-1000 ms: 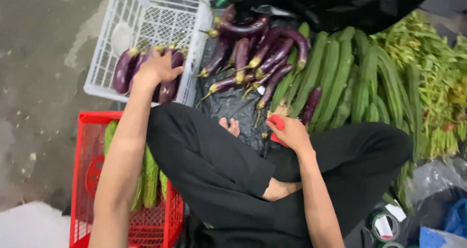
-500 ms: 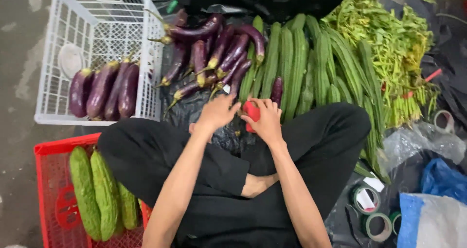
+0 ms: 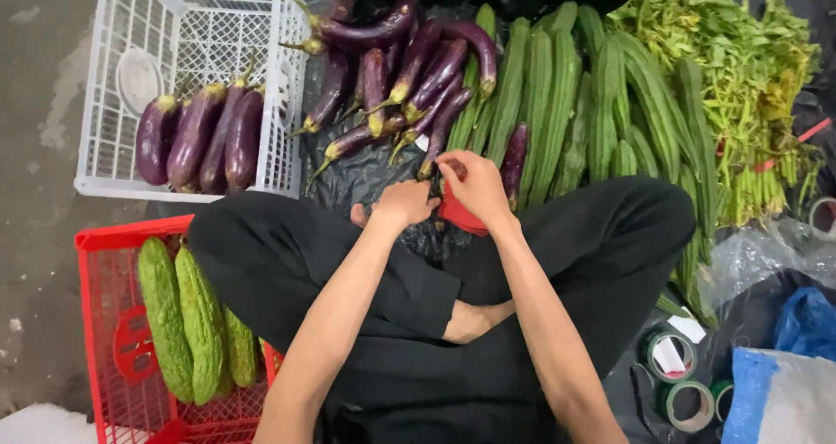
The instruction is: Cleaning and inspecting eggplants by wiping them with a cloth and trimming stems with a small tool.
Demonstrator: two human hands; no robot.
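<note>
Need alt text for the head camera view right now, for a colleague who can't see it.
A seated person's left hand and right hand meet over a red object, beside loose purple eggplants and long green gourds. A white crate holds eggplants; a red crate holds bumpy green gourds.

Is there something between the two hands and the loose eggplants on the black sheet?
Nothing visible. The left hand and right hand, holding a red item, sit right beside the loose eggplants on the black sheet.

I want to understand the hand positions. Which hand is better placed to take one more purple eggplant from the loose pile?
Probably the left hand. The right hand is occupied holding the red object, while the left hand's fingers look free, and the eggplant pile lies just ahead of it.
</note>
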